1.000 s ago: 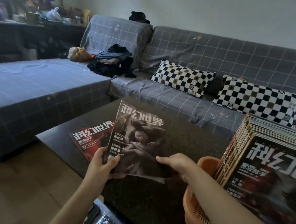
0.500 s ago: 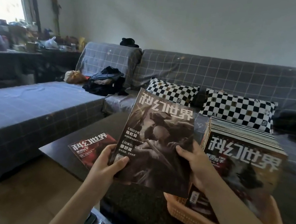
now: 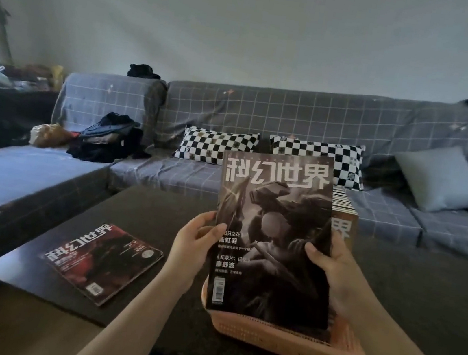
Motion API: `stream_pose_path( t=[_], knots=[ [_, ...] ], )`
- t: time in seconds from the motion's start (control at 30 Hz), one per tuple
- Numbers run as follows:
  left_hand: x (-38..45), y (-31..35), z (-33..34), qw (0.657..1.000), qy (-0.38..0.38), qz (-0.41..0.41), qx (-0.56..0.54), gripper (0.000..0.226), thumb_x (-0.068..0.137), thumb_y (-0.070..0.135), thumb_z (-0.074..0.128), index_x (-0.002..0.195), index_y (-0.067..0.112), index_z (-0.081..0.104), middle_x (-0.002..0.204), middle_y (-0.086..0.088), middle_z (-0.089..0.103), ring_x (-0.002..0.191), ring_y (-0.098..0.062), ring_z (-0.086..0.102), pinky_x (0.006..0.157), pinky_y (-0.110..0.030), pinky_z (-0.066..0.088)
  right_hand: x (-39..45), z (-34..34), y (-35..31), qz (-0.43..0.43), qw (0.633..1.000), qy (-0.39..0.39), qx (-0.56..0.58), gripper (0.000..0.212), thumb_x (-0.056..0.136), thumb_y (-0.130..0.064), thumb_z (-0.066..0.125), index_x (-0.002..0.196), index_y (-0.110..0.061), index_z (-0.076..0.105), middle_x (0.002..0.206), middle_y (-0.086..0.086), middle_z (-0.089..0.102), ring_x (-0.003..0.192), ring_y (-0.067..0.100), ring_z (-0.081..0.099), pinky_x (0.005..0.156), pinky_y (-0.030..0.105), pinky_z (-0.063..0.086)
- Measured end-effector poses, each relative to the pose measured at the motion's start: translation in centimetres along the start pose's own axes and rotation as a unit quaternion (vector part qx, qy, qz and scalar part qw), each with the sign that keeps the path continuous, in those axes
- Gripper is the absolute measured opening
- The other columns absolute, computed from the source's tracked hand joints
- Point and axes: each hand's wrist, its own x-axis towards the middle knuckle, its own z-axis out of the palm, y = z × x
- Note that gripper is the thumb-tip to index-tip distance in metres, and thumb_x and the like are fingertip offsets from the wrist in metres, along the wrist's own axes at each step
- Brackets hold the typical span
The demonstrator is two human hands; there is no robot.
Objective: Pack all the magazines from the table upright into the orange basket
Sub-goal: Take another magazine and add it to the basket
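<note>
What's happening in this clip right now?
A person is packing magazines into an orange basket on a dark table. Both hands, left hand and right hand, hold a grey-covered magazine upright at the front of the basket's row. One red magazine lies flat on the table.
</note>
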Motion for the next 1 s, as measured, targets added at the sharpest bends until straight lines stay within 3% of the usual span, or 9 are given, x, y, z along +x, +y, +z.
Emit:
stream_pose_path(
  t=[0.1,0.23,0.37,0.53,0.6,0.7,0.83,1.0],
  knots=[
    [1.2,-0.8,2.3,0.999,0.004,0.006,0.034,0.019,0.091,0.014,0.064,0.09,0.031,0.072,0.086,0.003,0.077,0.077,-0.011,0.074,0.061,-0.019,0.056,-0.3,-1.8,-0.4,-0.038,0.996,0.05,-0.058,0.033,0.09,-0.013,0.058,0.111,-0.037,0.062,0.108,-0.007,0.07,0.104,0.018,0.064,0.095,0.046,0.047],
    [2.0,-2.6,4.3,0.996,0.0,-0.03,0.082,0.012,0.089,0.017,0.066,0.091,0.026,0.073,0.085,0.004,0.077,0.08,-0.013,0.074,0.074,-0.035,0.058,-0.6,-4.0,-0.3,-0.044,0.982,0.077,-0.166,0.025,0.09,-0.019,0.059,0.104,-0.039,0.063,0.103,-0.012,0.071,0.104,0.013,0.063,0.094,0.041,0.047],
    [2.1,-4.5,5.0,0.982,-0.002,-0.053,0.179,0.011,0.087,0.019,0.068,0.096,0.022,0.074,0.081,0.013,0.076,0.074,-0.002,0.071,0.069,-0.025,0.057,-0.3,-6.1,1.0,-0.026,0.937,0.096,-0.336,0.015,0.089,-0.022,0.061,0.099,-0.033,0.064,0.093,-0.015,0.068,0.098,0.014,0.063,0.071,0.018,0.044],
    [1.7,-6.4,5.3,0.968,0.017,-0.067,0.243,0.014,0.083,0.019,0.073,0.097,0.02,0.075,0.085,0.018,0.069,0.081,-0.004,0.069,0.08,-0.038,0.06,-0.1,-6.9,3.2,0.004,0.873,0.131,-0.469,0.022,0.086,-0.032,0.063,0.107,-0.023,0.068,0.096,-0.003,0.071,0.082,0.013,0.065,0.059,0.02,0.042],
    [1.6,-6.9,5.4,0.965,0.02,-0.064,0.252,0.013,0.082,0.021,0.075,0.095,0.021,0.074,0.087,0.016,0.069,0.081,-0.006,0.069,0.079,-0.039,0.06,0.0,-7.0,3.6,0.009,0.866,0.143,-0.479,0.021,0.085,-0.032,0.065,0.104,-0.022,0.068,0.086,-0.007,0.07,0.07,0.006,0.063,0.054,0.017,0.042],
    [1.4,-7.0,5.7,0.965,0.057,-0.043,0.254,0.015,0.078,0.024,0.078,0.084,0.03,0.066,0.086,0.012,0.069,0.081,-0.007,0.068,0.078,-0.04,0.06,0.1,-7.0,4.1,-0.006,0.883,0.161,-0.442,0.021,0.084,-0.027,0.068,0.102,-0.019,0.061,0.077,-0.01,0.066,0.054,0.002,0.063,0.049,0.014,0.043],
    [1.3,-6.9,5.9,0.965,0.077,-0.031,0.25,0.019,0.078,0.024,0.079,0.087,0.028,0.063,0.087,0.01,0.068,0.082,-0.01,0.067,0.078,-0.041,0.059,-0.3,-6.7,4.5,-0.036,0.888,0.19,-0.417,0.028,0.082,-0.023,0.07,0.097,-0.022,0.048,0.074,-0.009,0.062,0.054,0.004,0.063,0.049,0.017,0.047],
    [1.1,-6.7,6.0,0.968,0.1,-0.033,0.227,0.015,0.081,0.021,0.075,0.081,0.032,0.065,0.085,0.011,0.069,0.082,-0.008,0.068,0.082,-0.041,0.058,-0.6,-6.4,5.2,-0.084,0.881,0.22,-0.41,0.018,0.083,-0.02,0.069,0.092,-0.022,0.054,0.081,-0.004,0.064,0.061,0.004,0.062,0.055,0.015,0.046]
  ],
)
